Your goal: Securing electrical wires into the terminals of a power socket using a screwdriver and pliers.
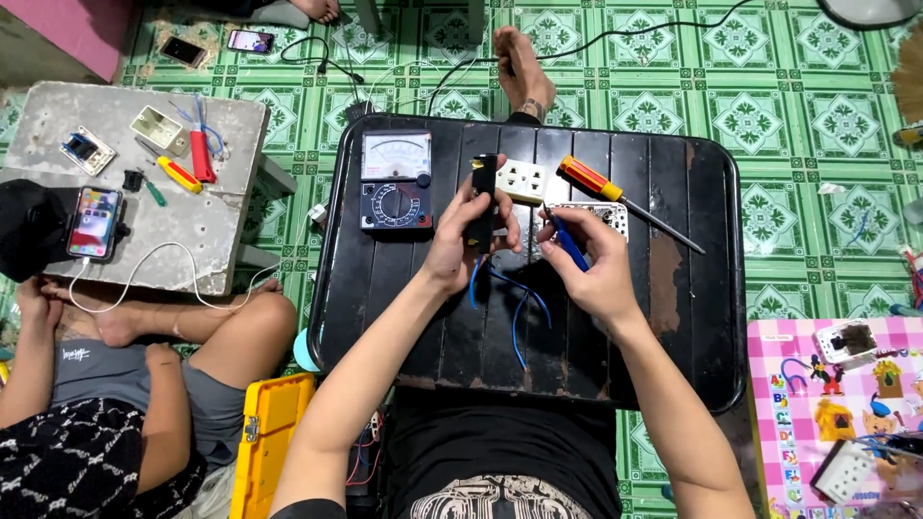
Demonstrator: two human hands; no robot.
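Note:
My left hand grips a narrow black electrical part upright over a black slatted table. Blue wires hang from that part down across the table. My right hand holds a blue-handled tool, its tip pointing toward the black part. Just beyond my hands lie a white socket outlet and a white plate, partly hidden by my right hand. A red-and-yellow screwdriver rests to the right of the socket.
An analog multimeter sits at the table's left. Another person sits at the lower left beside a grey stool with a phone, tools and sockets. A yellow case stands by my left arm. A pink mat lies right.

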